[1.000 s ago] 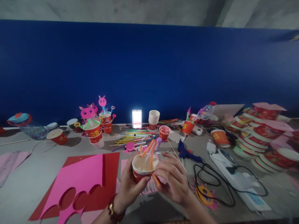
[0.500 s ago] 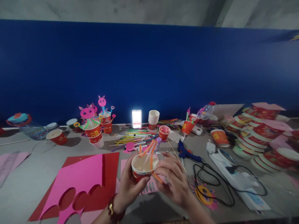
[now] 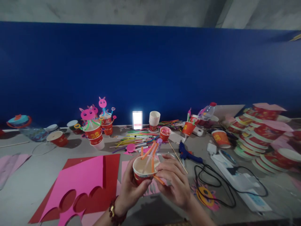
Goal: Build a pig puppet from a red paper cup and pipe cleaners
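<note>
A red paper cup [image 3: 140,179] with a pale inside is held above the table, tilted a little toward me. Around its left side and base wraps my left hand [image 3: 133,188]. Orange pipe cleaners [image 3: 153,155] and a pale translucent strip rise from inside the cup. My right hand [image 3: 175,182] is closed at the cup's right side, its fingers at the rim and near an orange piece [image 3: 159,180] that sticks out below. The fingertips partly hide what they pinch.
Pink sheet [image 3: 82,175] on red card [image 3: 113,182] at left; decorated cups [image 3: 94,133] behind. Pipe cleaners and markers [image 3: 136,137] lie mid-table. Blue glue gun [image 3: 188,153], black cable [image 3: 211,169], power strip [image 3: 249,194] and stacked cups [image 3: 270,138] at right.
Both hands and the cup have barely moved; the cup sits very slightly further right, with the same hold.
</note>
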Demonstrator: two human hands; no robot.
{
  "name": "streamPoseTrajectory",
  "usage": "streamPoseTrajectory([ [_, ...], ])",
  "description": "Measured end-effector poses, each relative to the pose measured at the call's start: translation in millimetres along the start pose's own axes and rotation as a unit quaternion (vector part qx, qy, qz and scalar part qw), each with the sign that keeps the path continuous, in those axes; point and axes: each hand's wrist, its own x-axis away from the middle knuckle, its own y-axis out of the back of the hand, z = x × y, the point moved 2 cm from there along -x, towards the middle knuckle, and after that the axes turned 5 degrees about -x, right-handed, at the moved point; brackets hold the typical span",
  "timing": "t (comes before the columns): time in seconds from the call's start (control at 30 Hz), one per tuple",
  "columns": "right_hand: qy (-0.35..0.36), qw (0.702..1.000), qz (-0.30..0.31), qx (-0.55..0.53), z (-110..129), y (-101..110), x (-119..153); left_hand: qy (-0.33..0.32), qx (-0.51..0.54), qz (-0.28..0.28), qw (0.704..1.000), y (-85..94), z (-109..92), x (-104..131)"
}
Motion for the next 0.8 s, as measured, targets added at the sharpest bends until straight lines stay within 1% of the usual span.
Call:
streamPoseTrajectory([
  [0.3,0.051,0.998,0.017,0.014,-1.9,3.4,1.8,0.002,0.008,-0.003,1.0,-0.6,1.0,1.7],
  [0.4,0.075,0.997,-0.002,0.015,-2.9,4.9,1.2,0.0,0.017,0.006,1.0,-0.6,1.0,1.9],
  [0.47,0.078,0.997,-0.017,0.01,-3.5,4.8,1.0,-0.001,0.023,0.014,1.0,-1.2,0.0,1.7],
  [0.63,0.059,0.997,-0.017,-0.043,-5.4,2.6,2.6,-0.014,0.026,0.026,0.999,-2.9,-3.1,-1.2],
  [0.8,-0.005,0.997,0.006,-0.082,-6.3,0.8,4.4,-0.01,0.01,0.017,1.0,-1.9,-3.3,-3.7],
])
